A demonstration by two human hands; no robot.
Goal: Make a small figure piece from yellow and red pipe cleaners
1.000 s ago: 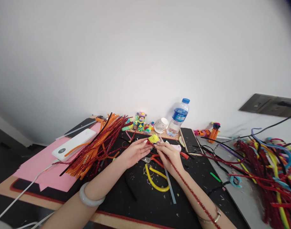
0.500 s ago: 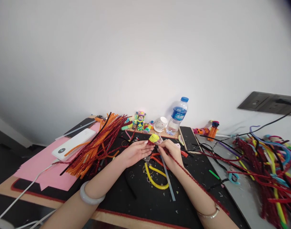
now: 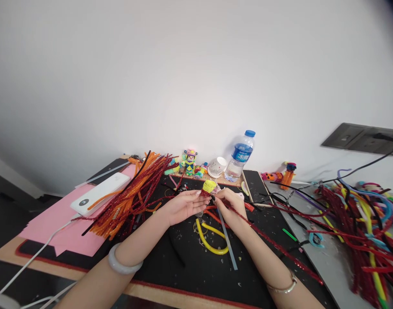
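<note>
While a wound yellow-and-red piece is held up at the fingertips of the left hand, palm spread, a red tinsel stem is pinched beside it by the right hand, its length trailed past the forearm. Yellow-handled tool seen nearer the body, on black mat.

A plain white wall rises behind a wood-edged worktop covered with a red-trimmed black mat. Soft light brightens the wall's middle, fading to grey at left, above a pale skirting and dark floor. At right, a dark socket panel holds a black plug.
</note>
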